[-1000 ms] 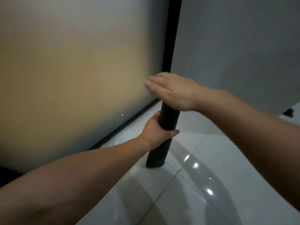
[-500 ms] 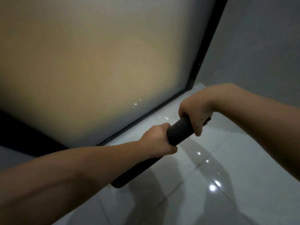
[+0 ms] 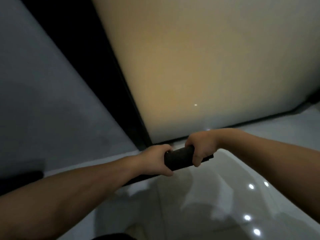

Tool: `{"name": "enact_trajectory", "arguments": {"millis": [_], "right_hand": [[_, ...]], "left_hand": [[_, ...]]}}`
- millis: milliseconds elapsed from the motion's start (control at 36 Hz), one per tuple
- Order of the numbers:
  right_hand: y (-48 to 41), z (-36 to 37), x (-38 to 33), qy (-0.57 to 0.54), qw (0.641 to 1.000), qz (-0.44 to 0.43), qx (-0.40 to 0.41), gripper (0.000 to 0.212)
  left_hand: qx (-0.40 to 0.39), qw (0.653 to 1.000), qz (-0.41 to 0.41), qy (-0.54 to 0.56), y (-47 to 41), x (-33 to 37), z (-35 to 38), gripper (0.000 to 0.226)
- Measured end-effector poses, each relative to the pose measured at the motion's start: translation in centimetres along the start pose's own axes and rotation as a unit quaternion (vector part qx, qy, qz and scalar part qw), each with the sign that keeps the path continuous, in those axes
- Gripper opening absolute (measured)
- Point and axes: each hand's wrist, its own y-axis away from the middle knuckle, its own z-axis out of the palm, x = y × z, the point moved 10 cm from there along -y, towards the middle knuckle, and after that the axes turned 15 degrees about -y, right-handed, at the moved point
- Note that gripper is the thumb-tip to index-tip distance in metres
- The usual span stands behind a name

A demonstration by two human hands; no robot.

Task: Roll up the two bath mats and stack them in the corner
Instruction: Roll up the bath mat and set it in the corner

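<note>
- We hold one rolled mat (image 3: 179, 158), dark and tight, nearly level and low over the tiled floor (image 3: 225, 196), close to where the frosted panel (image 3: 199, 66) meets the grey wall (image 3: 43, 101).
- Our left hand (image 3: 155, 159) wraps the roll near its middle; the fingers (image 3: 168, 172) curl under it, so they are closed around the mat.
- Our right hand (image 3: 199, 150) clamps the far end from above, its fingers (image 3: 196, 161) hooked over the roll, closed on it too.
- We judge the two-handed grip keeps the roll from springing open and lets us steer its whole length toward the corner.
- The rest of the roll runs back past the left fingers and is mostly hidden behind our left forearm.
- Just beyond both sets of fingers stands the black frame (image 3: 112, 84) of the panel, with its bottom rail along the floor; these bound the corner, and the roll's ends could knock them if we swing it carelessly.
- Nothing lies on the floor between the fingers and the corner that we can see.
- A dark shape (image 3: 20, 179) sits well off to the left of the left fingers; we cannot tell whether it is the second mat.
</note>
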Motion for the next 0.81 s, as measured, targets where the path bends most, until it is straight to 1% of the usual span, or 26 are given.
{"name": "enact_trajectory", "arguments": {"millis": [111,167,222,278,306,361,389,417,444,500,528,583,639,667,694,778,806], "right_hand": [[-2.7,1.8,-3.8,-0.012,0.997,-0.074,-0.005,0.024],[-2.9,2.9,-6.4,-0.024,0.994,-0.107,-0.017,0.026],[-2.6,4.2,-9.0,-0.043,0.990,-0.133,-0.034,0.027],[-2.0,5.7,-11.4,-0.071,0.986,-0.142,-0.056,0.031],[-1.7,6.6,-12.6,-0.080,0.984,-0.147,-0.065,0.033],[-1.3,8.1,-15.0,-0.094,0.980,-0.160,-0.068,0.036],[-1.3,8.8,-16.3,-0.100,0.979,-0.168,-0.065,0.036],[-1.4,9.6,-17.5,-0.103,0.977,-0.176,-0.063,0.036],[-1.8,10.5,-18.7,-0.106,0.975,-0.182,-0.063,0.034],[-3.1,12.4,-21.2,-0.122,0.971,-0.191,-0.070,0.028],[-3.9,13.6,-22.4,-0.134,0.969,-0.195,-0.075,0.025],[-5.9,16.6,-24.9,-0.160,0.962,-0.202,-0.088,0.026],[-7.2,19.1,-26.6,-0.183,0.956,-0.202,-0.104,0.028],[-7.9,20.6,-27.5,-0.193,0.954,-0.198,-0.115,0.029],[-8.8,22.1,-28.4,-0.203,0.953,-0.190,-0.124,0.031],[-11.0,24.9,-30.7,-0.225,0.952,-0.162,-0.134,0.038],[-11.7,25.7,-31.5,-0.226,0.952,-0.154,-0.138,0.039]], "left_hand": [[0.030,0.996,-0.083,0.019,3.6,-4.7,-0.3,0.052],[0.039,0.989,-0.138,0.031,6.7,-6.4,-0.7,0.053],[0.057,0.979,-0.194,0.038,10.3,-7.8,-1.4,0.048],[0.102,0.961,-0.252,0.058,14.7,-9.1,-2.4,0.043],[0.134,0.948,-0.282,0.065,17.2,-9.7,-2.8,0.045],[0.216,0.911,-0.345,0.060,22.3,-11.2,-3.5,0.050],[0.261,0.884,-0.383,0.067,25.0,-12.0,-3.5,0.048],[0.301,0.847,-0.428,0.091,27.7,-12.9,-3.0,0.042],[0.331,0.803,-0.477,0.133,30.3,-14.0,-1.9,0.033],[0.346,0.720,-0.545,0.256,33.6,-16.2,1.6,0.023],[0.343,0.689,-0.554,0.318,34.3,-17.3,3.5,0.024],[0.346,0.647,-0.527,0.429,34.3,-19.7,6.9,0.029],[0.363,0.609,-0.462,0.533,33.1,-21.4,8.7,0.038],[0.377,0.584,-0.423,0.581,32.6,-22.3,9.3,0.039],[0.396,0.550,-0.385,0.627,32.3,-23.4,9.7,0.038],[0.456,0.426,-0.299,0.722,32.8,-26.5,10.2,0.037],[0.470,0.397,-0.283,0.736,33.2,-27.5,10.5,0.035]]}}
